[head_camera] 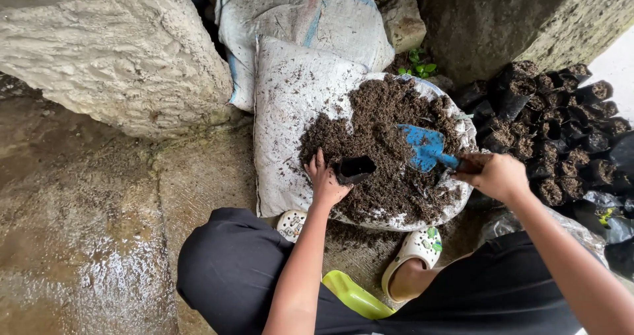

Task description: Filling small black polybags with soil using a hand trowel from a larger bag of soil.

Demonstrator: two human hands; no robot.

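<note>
My left hand [324,178] holds a small empty black nursery bag [354,168] open on a heap of dark brown soil [380,137]. My right hand [494,174] grips the handle of a blue hand trowel [424,146], whose blade rests on the soil just right of the bag. The soil lies spread on a white woven sack [285,110] on the ground in front of me.
Several black bags filled with soil [558,137] stand packed together at the right. A second full sack [297,11] lies behind. A big rough stone [112,51] sits at the left, wet concrete [86,242] below it. My white clogs [416,249] and a yellow-green object [353,294] are near my knees.
</note>
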